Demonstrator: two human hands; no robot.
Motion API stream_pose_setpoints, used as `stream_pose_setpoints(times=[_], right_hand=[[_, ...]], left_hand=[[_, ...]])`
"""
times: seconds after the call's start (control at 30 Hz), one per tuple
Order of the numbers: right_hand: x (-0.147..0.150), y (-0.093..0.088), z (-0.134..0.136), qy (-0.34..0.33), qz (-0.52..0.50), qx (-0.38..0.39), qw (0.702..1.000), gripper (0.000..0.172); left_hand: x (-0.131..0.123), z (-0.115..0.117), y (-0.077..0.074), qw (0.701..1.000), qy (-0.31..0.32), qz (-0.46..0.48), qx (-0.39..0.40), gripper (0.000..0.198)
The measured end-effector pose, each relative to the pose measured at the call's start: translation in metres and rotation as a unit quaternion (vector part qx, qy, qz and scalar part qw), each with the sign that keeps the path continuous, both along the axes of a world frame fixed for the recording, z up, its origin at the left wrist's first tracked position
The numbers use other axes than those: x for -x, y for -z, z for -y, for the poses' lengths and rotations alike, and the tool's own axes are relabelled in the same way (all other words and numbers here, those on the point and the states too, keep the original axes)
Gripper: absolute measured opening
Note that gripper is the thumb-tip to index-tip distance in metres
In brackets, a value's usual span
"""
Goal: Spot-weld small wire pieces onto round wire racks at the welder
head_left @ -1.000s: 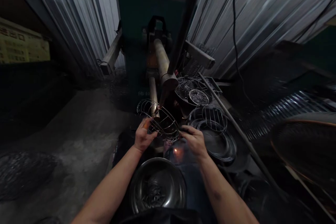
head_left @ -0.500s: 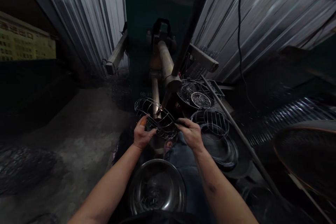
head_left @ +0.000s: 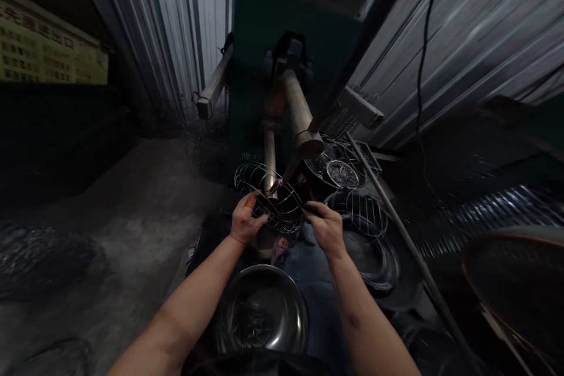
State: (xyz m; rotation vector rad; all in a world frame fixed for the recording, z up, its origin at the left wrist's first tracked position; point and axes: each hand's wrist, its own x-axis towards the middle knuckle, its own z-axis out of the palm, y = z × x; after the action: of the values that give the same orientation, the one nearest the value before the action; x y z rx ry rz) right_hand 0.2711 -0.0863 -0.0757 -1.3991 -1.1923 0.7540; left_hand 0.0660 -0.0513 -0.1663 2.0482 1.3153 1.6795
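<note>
Between my hands is a round wire basket [head_left: 288,202], its thin curved wires passing around the lower metal bar of a machine. My left hand [head_left: 247,220] grips the basket's left side, with an orange wrap on one finger. On the right side, my right hand [head_left: 325,226] pinches the rim with thumb and fingers. The machine's lower bar [head_left: 270,158] and a slanted upper tip meet at the basket's wire. Below my hands, a shiny metal bowl [head_left: 293,299] rests at my lap with small metal pieces [head_left: 258,326] in it.
The green machine [head_left: 259,29] stands ahead with a thick cylinder [head_left: 299,108] pointing at me. At right are wire frames [head_left: 343,173], a wire coil [head_left: 388,264] and a long slanted rod [head_left: 400,232]. A yellow crate [head_left: 53,47] sits at left. A dark cable [head_left: 423,59] hangs at right.
The whole view has shifted, so the machine and surroundings appear farther right. Both hands keep their hold on the wire basket, which stays at the machine's bar.
</note>
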Motion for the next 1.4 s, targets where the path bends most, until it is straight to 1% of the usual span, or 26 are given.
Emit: stream_pose_setpoints(times=[0.1,0.27,0.33,0.43,0.53,0.63,0.73,0.87,1.03,1.23,1.4], right_hand=[[0.001,-0.002,0.0,0.002,0.005,0.005,1.0,0.02],[0.002,-0.004,0.002,-0.002,0.008,-0.001,1.0,0.019],[0.002,-0.006,0.003,-0.005,0.006,-0.002,1.0,0.019],[0.003,-0.016,0.008,-0.011,0.028,-0.009,1.0,0.018],[0.004,-0.031,0.012,-0.058,0.056,-0.018,0.997,0.015],[0.005,-0.043,0.01,-0.097,0.072,-0.004,0.993,0.016],[0.008,-0.047,0.002,-0.093,0.066,0.019,0.993,0.016],[0.013,-0.048,-0.012,-0.084,0.06,0.015,0.995,0.015],[0.018,-0.054,-0.02,-0.076,0.059,0.035,0.995,0.016],[0.02,-0.058,-0.021,-0.075,0.07,0.035,0.994,0.014],[0.022,-0.059,-0.022,-0.065,0.08,0.037,0.994,0.013]], left_hand=[[0.0,0.0,0.0,1.0,0.0,0.004,-0.002,0.059],[-0.003,0.003,-0.002,0.999,0.0,0.012,0.031,0.06],[-0.005,0.006,-0.002,0.999,0.0,0.02,0.026,0.061],[-0.007,0.012,-0.003,0.999,0.002,0.04,0.033,0.062],[-0.009,0.019,-0.003,0.994,-0.001,0.082,0.074,0.065],[-0.01,0.022,-0.003,0.981,-0.005,0.141,0.132,0.071],[-0.011,0.019,-0.004,0.97,0.0,0.173,0.171,0.075],[-0.016,0.015,-0.008,0.953,-0.003,0.217,0.21,0.075],[-0.024,0.015,-0.01,0.933,0.019,0.275,0.232,0.073],[-0.031,0.014,-0.006,0.91,0.043,0.328,0.248,0.074],[-0.036,0.016,-0.009,0.893,0.063,0.345,0.283,0.073]])
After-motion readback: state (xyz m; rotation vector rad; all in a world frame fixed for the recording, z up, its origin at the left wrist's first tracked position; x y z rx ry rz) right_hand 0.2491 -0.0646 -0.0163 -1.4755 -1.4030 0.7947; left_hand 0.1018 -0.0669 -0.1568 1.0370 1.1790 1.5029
